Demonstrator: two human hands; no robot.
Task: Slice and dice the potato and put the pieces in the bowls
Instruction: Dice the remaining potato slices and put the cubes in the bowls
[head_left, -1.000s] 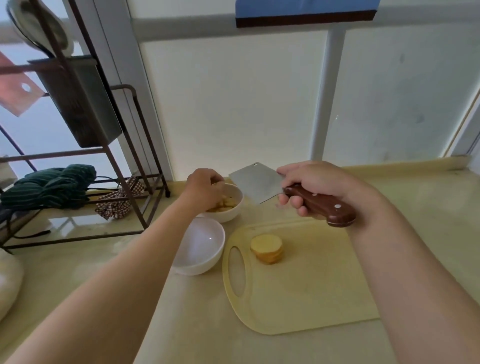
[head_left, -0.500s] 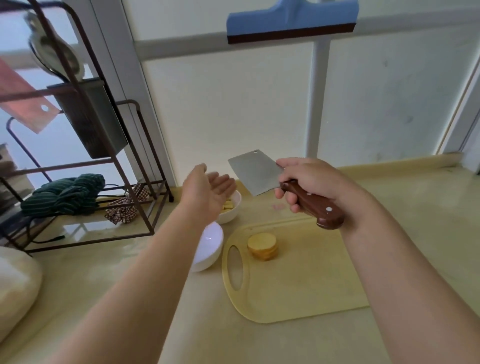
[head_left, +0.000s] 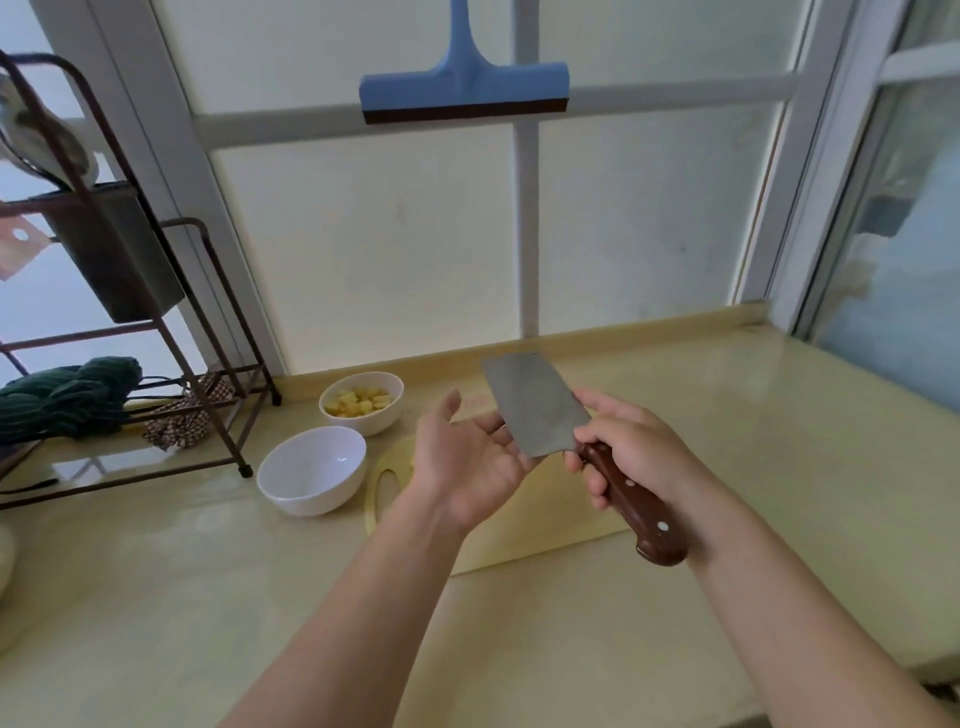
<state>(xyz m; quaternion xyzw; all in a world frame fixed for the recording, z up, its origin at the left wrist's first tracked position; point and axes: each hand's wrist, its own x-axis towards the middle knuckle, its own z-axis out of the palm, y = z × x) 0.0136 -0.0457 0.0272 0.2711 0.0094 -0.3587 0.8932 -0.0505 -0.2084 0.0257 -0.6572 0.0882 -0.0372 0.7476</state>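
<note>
The right hand (head_left: 634, 457) keeps a clenched grip on the brown handle of the cleaver (head_left: 535, 405), whose blade tilts up above the cutting board (head_left: 519, 535), while the left hand (head_left: 467, 462) is released, palm up, its straight fingers seemingly touching the blade's far face, though the blade hides the contact. Diced potato pieces (head_left: 358, 404) lie in the far bowl (head_left: 363, 425) at the back of the surface (head_left: 779, 441), and a second white bowl (head_left: 311, 488) stands just in front of it, left of the board. Further left stands a metal rack (head_left: 208, 374), and a blue squeegee (head_left: 462, 88) hangs above.
</note>
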